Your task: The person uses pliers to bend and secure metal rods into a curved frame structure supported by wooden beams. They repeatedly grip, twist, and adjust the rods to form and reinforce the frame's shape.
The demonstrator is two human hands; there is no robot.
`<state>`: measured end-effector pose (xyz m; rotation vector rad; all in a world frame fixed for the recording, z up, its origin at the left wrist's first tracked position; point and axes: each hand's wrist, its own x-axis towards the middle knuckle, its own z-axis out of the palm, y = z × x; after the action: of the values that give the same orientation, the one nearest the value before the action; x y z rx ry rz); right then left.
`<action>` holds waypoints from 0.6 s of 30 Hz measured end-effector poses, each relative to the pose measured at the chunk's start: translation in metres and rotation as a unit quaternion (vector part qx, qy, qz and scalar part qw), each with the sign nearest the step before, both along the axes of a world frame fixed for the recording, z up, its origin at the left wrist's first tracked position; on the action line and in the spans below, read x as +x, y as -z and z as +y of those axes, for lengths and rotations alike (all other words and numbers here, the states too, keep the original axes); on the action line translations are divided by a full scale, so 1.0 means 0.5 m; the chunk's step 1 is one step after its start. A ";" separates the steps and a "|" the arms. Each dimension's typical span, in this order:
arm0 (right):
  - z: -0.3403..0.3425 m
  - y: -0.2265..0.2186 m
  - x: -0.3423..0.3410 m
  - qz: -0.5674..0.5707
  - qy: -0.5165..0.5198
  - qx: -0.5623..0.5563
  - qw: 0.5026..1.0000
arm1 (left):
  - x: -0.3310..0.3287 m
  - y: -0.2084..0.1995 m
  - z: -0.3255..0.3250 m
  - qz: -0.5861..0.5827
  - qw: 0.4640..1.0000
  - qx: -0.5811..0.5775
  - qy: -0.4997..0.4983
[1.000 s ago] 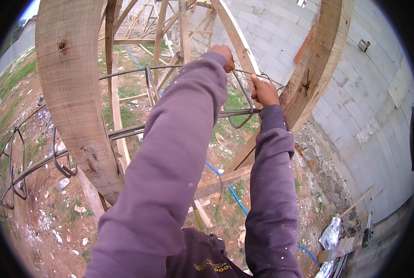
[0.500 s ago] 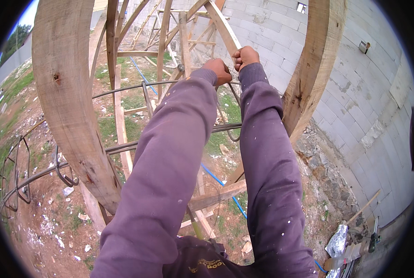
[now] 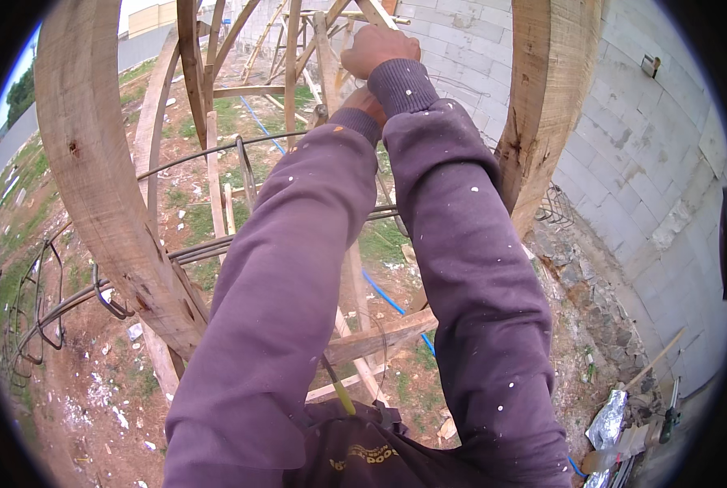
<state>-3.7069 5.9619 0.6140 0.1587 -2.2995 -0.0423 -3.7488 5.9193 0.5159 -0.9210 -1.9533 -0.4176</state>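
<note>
Both arms reach forward in purple sleeves flecked with pale spots. My right hand (image 3: 382, 50) is curled closed, back up, beside the lower end of a pale wooden plank (image 3: 375, 11); whatever sits inside its fingers is hidden. Below and behind the right cuff, my left hand (image 3: 363, 104) is mostly covered, its fingers out of sight. It is close to a dark steel reinforcing bar (image 3: 217, 150) running leftward. Bent steel stirrups (image 3: 245, 172) hang on the bars, and lower bars (image 3: 205, 250) pass behind my forearms.
Thick timber posts rise on the left (image 3: 95, 163) and right (image 3: 546, 106). A wooden crosspiece (image 3: 384, 336) lies below my arms. Grey block wall (image 3: 636, 163) stands at right, with foil-wrapped material (image 3: 606, 419) at its foot. A blue hose (image 3: 384, 294) crosses the littered ground.
My right hand has moved left and up, crossing over my left hand, and turned its back upward. The left hand has shifted slightly left. The view has moved a little too.
</note>
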 end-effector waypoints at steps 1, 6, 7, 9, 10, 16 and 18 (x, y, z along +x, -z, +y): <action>-0.009 0.014 0.037 0.074 0.011 0.052 0.996 | 0.001 0.005 0.000 0.008 0.999 -0.026 -0.041; 0.058 0.055 0.240 0.043 -0.508 -0.058 0.859 | 0.018 -0.002 0.020 -0.023 0.993 -0.059 -0.103; 0.076 0.082 0.281 0.077 -0.529 -0.044 0.844 | 0.023 -0.004 0.026 -0.027 0.991 -0.068 -0.113; 0.086 0.155 0.359 0.169 -0.511 -0.087 0.838 | 0.033 -0.011 0.034 -0.029 0.987 -0.090 -0.129; 0.108 0.192 0.395 0.130 -0.524 -0.117 0.833 | 0.037 -0.017 0.038 -0.029 0.985 -0.103 -0.135; 0.122 0.428 0.494 -0.155 -0.507 -0.151 0.834 | 0.049 -0.056 0.059 0.011 0.957 -0.224 -0.182; 0.085 0.502 0.494 -0.178 -0.443 -0.124 0.870 | 0.051 -0.069 0.057 -0.034 0.948 -0.266 -0.171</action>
<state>-3.4601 6.0043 0.3631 1.1453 -2.3388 0.8066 -3.7231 5.9480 0.5504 -0.8696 -2.2839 0.2995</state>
